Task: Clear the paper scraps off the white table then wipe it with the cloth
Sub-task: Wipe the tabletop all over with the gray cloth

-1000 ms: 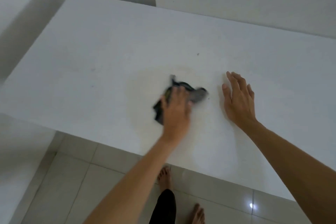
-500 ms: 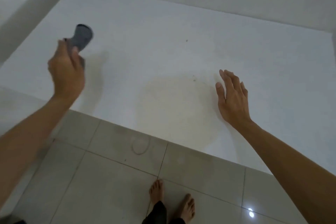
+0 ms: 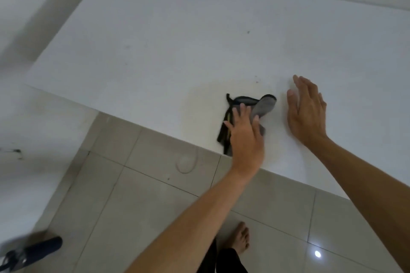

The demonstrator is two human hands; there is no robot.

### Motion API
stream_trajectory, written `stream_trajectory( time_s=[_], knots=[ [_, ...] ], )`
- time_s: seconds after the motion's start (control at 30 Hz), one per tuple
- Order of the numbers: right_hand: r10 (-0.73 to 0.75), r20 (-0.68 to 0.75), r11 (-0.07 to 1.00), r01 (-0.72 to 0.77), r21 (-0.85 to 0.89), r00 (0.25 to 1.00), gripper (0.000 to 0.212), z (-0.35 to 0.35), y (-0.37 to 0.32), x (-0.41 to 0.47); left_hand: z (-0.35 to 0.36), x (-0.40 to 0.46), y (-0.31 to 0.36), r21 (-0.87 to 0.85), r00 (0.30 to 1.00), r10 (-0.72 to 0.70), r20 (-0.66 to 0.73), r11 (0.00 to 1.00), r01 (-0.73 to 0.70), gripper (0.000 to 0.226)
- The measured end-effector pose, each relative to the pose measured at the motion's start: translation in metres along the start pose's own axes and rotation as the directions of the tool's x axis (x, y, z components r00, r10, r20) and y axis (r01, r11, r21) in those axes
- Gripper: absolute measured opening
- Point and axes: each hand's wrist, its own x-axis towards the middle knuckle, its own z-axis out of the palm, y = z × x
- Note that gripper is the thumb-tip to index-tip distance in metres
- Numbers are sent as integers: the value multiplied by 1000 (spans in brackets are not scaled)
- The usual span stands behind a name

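A dark grey cloth (image 3: 264,105) lies crumpled near the front edge of the white table (image 3: 168,35). My left hand (image 3: 245,137) presses flat on the cloth, fingers spread over it. My right hand (image 3: 307,113) rests just to the right of the cloth, open, with its fingers on the table top and nothing in it. A faint yellowish damp patch surrounds the cloth. A few tiny dark specks (image 3: 257,80) dot the table beyond the cloth. No paper scraps show on the table.
White walls stand close behind and to the left of the table. Below the table's front edge is a glossy tiled floor (image 3: 137,195) with my bare foot (image 3: 240,239). A dark slipper (image 3: 35,248) lies at the lower left.
Half a second ago my left hand held the cloth lifted out at the table's left end; it has swung back right and pressed the cloth down beside my right hand, which stayed put.
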Motion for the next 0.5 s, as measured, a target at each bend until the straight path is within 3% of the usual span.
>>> stream_trajectory(
  time_s=[0.07, 0.1, 0.27, 0.37, 0.43, 0.5],
  knots=[
    [-15, -10, 1000, 15, 5, 1000, 52, -5, -2, 2, -19, 2, 23, -205, 996, -63, -69, 978, 48, 55],
    [-22, -18, 1000, 22, 9, 1000, 52, -8, -2, 3, -37, 7, 28, -217, 984, -92, -151, 974, 58, 54],
    [-22, -53, 1000, 23, 20, 998, 51, -24, 5, -1, -134, 53, -2, 20, 877, -7, -481, 1000, 19, 51],
    [-23, -42, 1000, 23, 15, 999, 51, -27, 12, -8, -135, 66, -46, 185, 908, 36, -418, 982, 46, 59],
    [-26, -32, 999, 27, 19, 999, 51, -28, 15, -13, -92, 54, -63, 323, 950, -44, -309, 935, 149, 53],
    [-30, -30, 999, 31, 23, 999, 51, -28, 17, -17, -35, 27, -59, 419, 981, -4, -194, 904, 86, 49]
  ],
)
